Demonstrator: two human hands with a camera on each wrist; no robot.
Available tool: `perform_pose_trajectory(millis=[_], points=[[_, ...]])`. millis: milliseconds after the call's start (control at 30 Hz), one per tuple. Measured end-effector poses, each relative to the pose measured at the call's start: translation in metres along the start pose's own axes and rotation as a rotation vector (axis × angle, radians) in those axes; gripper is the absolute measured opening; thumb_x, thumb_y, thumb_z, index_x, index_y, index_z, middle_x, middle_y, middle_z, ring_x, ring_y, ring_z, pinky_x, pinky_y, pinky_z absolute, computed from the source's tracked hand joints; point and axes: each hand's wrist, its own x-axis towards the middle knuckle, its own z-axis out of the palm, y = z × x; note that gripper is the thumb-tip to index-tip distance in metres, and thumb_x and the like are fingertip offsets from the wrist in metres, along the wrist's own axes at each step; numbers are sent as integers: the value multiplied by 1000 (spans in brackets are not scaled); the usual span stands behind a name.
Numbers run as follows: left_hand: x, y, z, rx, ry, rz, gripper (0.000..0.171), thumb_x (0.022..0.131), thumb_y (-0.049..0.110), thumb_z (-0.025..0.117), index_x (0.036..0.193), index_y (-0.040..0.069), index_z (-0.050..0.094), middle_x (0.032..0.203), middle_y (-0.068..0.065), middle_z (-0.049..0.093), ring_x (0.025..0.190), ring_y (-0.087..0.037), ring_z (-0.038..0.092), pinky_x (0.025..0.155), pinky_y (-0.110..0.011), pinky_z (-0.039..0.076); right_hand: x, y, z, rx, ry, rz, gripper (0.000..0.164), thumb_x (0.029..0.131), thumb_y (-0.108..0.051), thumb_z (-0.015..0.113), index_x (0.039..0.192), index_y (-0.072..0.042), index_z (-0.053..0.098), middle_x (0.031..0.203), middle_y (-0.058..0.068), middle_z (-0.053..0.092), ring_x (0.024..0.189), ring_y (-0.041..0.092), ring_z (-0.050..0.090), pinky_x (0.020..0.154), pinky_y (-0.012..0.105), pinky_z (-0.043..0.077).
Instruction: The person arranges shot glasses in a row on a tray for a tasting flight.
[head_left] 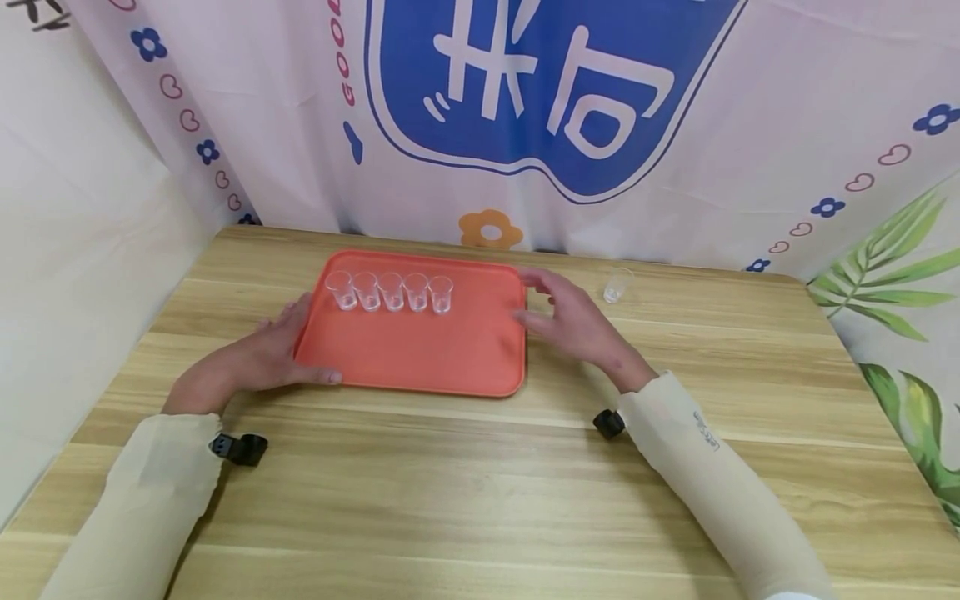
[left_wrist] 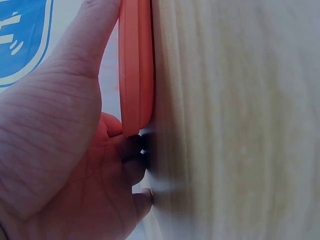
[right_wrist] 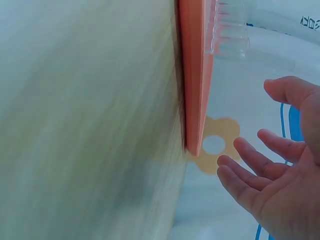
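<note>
In the head view a red tray (head_left: pixel 390 354) lies flat on the wooden table. A row of several small clear plastic cups (head_left: pixel 392 292) stands upright along its far left part. My left hand (head_left: pixel 258 358) is at the tray's near left corner, thumb stretched along the front rim, other fingers along the left side. In the left wrist view those fingers (left_wrist: pixel 112 165) bend loosely beside the tray's end, close to the table. My right hand (head_left: pixel 573 321) hovers by the right rim, fingers spread and holding nothing; the right wrist view shows it apart from the tray (right_wrist: pixel 192 90).
Another small clear cup (head_left: pixel 617 286) stands on the table (head_left: pixel 480 492) to the right of the tray, near the back edge. Behind the table hangs a printed cloth (head_left: pixel 300 158) with blue and orange shapes. A black wrist camera (head_left: pixel 243 450) sits on the left sleeve.
</note>
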Motion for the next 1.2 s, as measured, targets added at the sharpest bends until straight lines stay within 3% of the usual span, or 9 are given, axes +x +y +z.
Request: perform_pose_trajectory(millis=[300, 867, 1200], points=[[0, -2, 0, 2, 2, -6, 134, 85, 55, 80, 161, 4, -17, 167, -30, -4, 151, -53, -4, 114, -75, 1, -21, 15, -20, -65, 65, 29, 56, 100, -20, 71, 147, 1, 50, 145, 19, 55, 134, 35, 51, 112, 48, 41], [-1, -3, -1, 16, 0, -16, 134, 85, 58, 78, 161, 4, -17, 167, -29, -6, 151, -52, -4, 115, -74, 2, -49, 43, -38, -63, 96, 81, 43, 100, -14, 69, 137, 6, 58, 135, 23, 61, 124, 39, 58, 107, 51, 46], [-1, -2, 0, 17, 9, 6, 133, 85, 57, 79, 161, 4, -17, 168, -28, -6, 152, -50, -5, 115, -74, 1, -66, 53, -53, -97, 86, 179, 42, 103, -22, 65, 135, 6, 60, 134, 24, 63, 123, 42, 60, 104, 55, 47]])
